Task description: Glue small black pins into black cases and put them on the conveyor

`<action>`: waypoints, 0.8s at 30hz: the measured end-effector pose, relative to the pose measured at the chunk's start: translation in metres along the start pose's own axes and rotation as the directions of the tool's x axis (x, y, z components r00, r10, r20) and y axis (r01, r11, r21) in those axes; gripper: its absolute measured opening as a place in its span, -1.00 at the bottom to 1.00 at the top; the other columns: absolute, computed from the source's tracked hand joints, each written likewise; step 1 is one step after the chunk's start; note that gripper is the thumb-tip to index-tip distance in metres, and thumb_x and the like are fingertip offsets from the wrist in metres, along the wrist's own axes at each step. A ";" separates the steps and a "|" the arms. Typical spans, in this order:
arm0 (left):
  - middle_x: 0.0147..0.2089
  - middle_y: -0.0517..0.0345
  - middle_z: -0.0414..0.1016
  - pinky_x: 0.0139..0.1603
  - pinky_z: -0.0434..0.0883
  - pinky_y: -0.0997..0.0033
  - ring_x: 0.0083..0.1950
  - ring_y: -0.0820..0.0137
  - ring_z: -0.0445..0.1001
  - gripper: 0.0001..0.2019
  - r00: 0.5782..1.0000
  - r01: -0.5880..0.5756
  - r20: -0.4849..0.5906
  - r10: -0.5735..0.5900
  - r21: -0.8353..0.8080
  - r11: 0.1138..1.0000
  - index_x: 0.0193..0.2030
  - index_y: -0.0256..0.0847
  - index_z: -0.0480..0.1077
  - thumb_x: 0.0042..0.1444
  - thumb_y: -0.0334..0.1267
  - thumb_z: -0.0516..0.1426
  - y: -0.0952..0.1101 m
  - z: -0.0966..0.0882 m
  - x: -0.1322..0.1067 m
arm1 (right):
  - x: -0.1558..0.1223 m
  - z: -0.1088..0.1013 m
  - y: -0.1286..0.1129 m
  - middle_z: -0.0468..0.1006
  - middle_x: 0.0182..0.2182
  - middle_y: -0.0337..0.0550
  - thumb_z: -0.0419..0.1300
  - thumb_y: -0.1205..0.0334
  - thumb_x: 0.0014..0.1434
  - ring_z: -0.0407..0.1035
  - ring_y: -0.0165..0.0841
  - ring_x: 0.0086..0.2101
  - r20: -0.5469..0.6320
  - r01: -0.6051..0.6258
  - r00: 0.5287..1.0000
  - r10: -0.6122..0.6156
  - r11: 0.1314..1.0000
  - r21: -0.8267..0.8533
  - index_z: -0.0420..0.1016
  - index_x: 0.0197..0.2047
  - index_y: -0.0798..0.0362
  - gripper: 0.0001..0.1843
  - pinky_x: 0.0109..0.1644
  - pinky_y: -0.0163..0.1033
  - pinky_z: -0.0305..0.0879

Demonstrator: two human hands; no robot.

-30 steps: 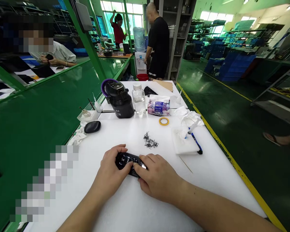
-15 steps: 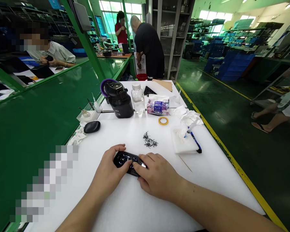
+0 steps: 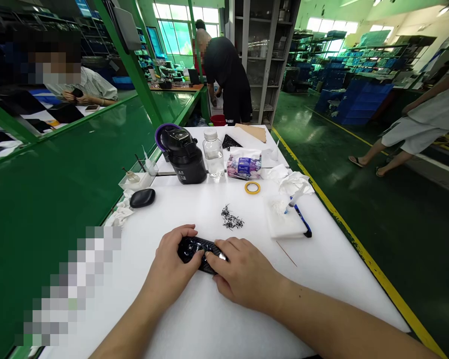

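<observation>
The left hand [image 3: 174, 262] and right hand [image 3: 245, 271] both grip a black case [image 3: 191, 244], thumbs on top. It is midway between the left and right edges of the table [image 3: 213, 324]. The work looks part done; black bits [image 3: 232, 218] lie loose past the case. How much is left, I can't tell. Fingers hide its ends, and shine blurs its top.

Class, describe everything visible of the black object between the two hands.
The black object is elongated and glossy, perhaps plastic, with bright reflections and fine patterning near its edge. It lies slantwise, apparently on the white tabletop, its right end nearer. The left hand holds its left end, the right hand its right; both cover parts.
</observation>
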State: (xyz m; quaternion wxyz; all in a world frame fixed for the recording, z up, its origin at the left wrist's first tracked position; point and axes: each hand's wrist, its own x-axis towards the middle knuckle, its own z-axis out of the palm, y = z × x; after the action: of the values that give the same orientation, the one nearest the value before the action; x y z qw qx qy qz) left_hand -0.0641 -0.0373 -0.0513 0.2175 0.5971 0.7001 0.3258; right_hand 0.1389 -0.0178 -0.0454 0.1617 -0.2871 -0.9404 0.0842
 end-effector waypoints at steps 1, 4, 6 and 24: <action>0.21 0.12 0.37 0.30 0.22 -0.08 0.26 0.12 0.29 -0.66 1.000 -0.003 -0.002 0.003 0.007 1.000 -0.03 -0.03 0.32 0.03 -0.13 0.17 0.000 0.000 0.000 | 0.000 0.000 0.000 0.41 0.08 0.10 0.10 0.22 0.24 0.28 -0.11 -0.05 0.001 0.000 1.000 0.000 1.000 0.001 0.35 0.18 0.10 -0.56 -0.03 -0.03 0.31; 0.20 0.12 0.37 0.30 0.21 -0.09 0.27 0.11 0.27 -0.68 1.000 -0.015 -0.004 0.015 0.017 1.000 -0.05 -0.03 0.34 0.02 -0.14 0.16 0.002 -0.002 0.000 | 0.000 0.000 -0.001 0.42 0.07 0.09 0.10 0.22 0.25 0.29 -0.12 -0.06 0.003 -0.008 1.000 0.008 1.000 0.008 0.35 0.18 0.09 -0.57 -0.03 -0.03 0.32; 0.21 0.10 0.37 0.30 0.21 -0.10 0.29 0.10 0.24 -0.70 1.000 -0.026 0.003 0.026 0.004 1.000 -0.07 -0.04 0.35 0.04 -0.12 0.16 0.003 -0.004 0.000 | -0.001 0.000 -0.001 0.41 0.07 0.09 0.10 0.22 0.25 0.28 -0.11 -0.05 -0.004 -0.008 1.000 0.008 1.000 0.014 0.35 0.18 0.09 -0.57 -0.02 -0.02 0.32; 0.22 0.09 0.36 0.30 0.20 -0.11 0.29 0.10 0.23 -0.72 1.000 0.018 0.018 -0.017 -0.076 0.997 -0.09 -0.04 0.35 0.06 -0.04 0.13 0.004 -0.007 0.001 | -0.002 0.002 0.001 0.39 0.11 0.13 0.12 0.22 0.22 0.27 -0.08 -0.01 -0.021 -0.008 1.000 0.009 0.998 0.055 0.31 0.24 0.10 -0.48 0.05 0.04 0.32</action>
State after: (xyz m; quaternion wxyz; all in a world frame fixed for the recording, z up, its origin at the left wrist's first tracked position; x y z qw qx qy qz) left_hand -0.0667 -0.0376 -0.0434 0.2492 0.5852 0.6903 0.3450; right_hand 0.1402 -0.0186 -0.0479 0.1789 -0.2875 -0.9347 0.1078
